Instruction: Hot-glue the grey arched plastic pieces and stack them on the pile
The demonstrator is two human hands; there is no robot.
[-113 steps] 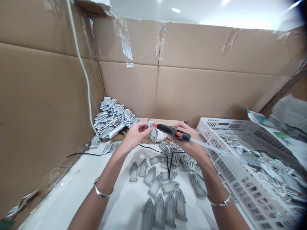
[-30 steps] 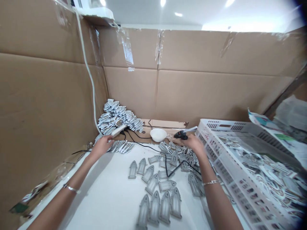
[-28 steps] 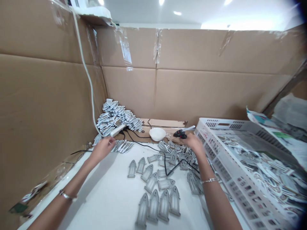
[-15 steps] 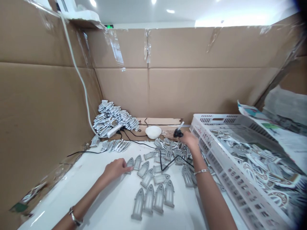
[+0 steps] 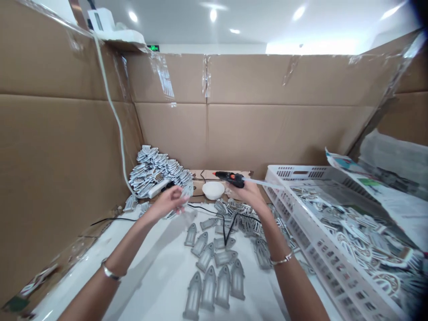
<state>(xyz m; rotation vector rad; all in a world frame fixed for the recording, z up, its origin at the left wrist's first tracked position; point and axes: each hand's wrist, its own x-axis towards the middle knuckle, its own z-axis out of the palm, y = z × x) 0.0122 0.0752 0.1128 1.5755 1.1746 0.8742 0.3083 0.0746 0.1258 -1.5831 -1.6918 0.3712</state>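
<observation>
Black glue gun (image 5: 230, 179) now lifted off the cardboard ledge (image 5: 200, 189) and held high in the right hand (image 5: 247, 194), its orange nozzle pointing toward 9 o'clock and a long clear glue stick (image 5: 262, 183) reaching out behind toward 3 o'clock. Right fingers (image 5: 249, 189) closed around the grip, clamped on it as far as visible from above. Left hand (image 5: 169, 201) no more down among the pieces, but raised over the tabletop (image 5: 83, 285), with one pale arched piece (image 5: 186, 191) just taken up. Left fingers (image 5: 177, 195) together on this piece, pinching it near its edge; the piece a little blurred, so its face not easy to read. Nozzle and piece near each other but still apart, a white bowl (image 5: 213, 190) just under the nozzle.

Seen from between the hands, a row of grey arched pieces (image 5: 209, 290) lying at 6 o'clock, more of them scattered nearer, with a black cord (image 5: 227, 236) crossing them. At 10 o'clock, a tall heap of pieces (image 5: 157, 171) beside a white power strip (image 5: 157, 191). At 4 o'clock, a white plastic crate (image 5: 277, 171) full of pieces.
</observation>
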